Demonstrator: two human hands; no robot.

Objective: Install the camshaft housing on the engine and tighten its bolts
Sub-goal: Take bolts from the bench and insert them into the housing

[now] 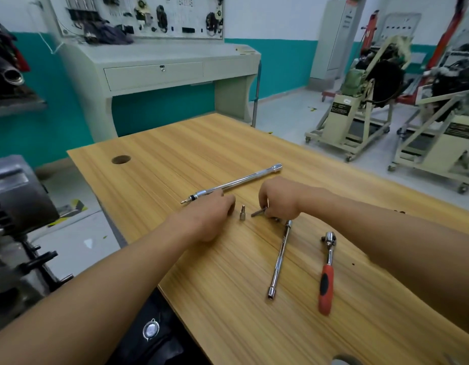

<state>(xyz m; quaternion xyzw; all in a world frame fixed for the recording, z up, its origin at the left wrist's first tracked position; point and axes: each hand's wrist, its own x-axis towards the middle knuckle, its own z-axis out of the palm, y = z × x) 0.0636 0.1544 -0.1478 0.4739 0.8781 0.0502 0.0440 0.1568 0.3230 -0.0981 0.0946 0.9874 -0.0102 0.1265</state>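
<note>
Both my hands rest on the wooden table (pixel 228 299). My right hand (pixel 279 197) is closed around a small grey bolt (pixel 258 212) whose end sticks out to the left. A small bit socket (pixel 242 212) stands upright between my hands. My left hand (pixel 211 216) lies knuckles up with its fingers curled, just left of the socket; I cannot see anything in it. A long chrome torque wrench (pixel 236 183) lies behind my hands. A chrome extension bar (pixel 279 259) and a red-handled ratchet (pixel 326 275) lie nearer to me. Part of an engine (pixel 14 219) shows at the left edge.
A round cable hole (pixel 121 159) is near the table's far left corner. A grey console desk (pixel 159 72) with a wiring board stands against the teal wall. Engines on wheeled stands (pixel 359 106) stand on the floor at the right.
</note>
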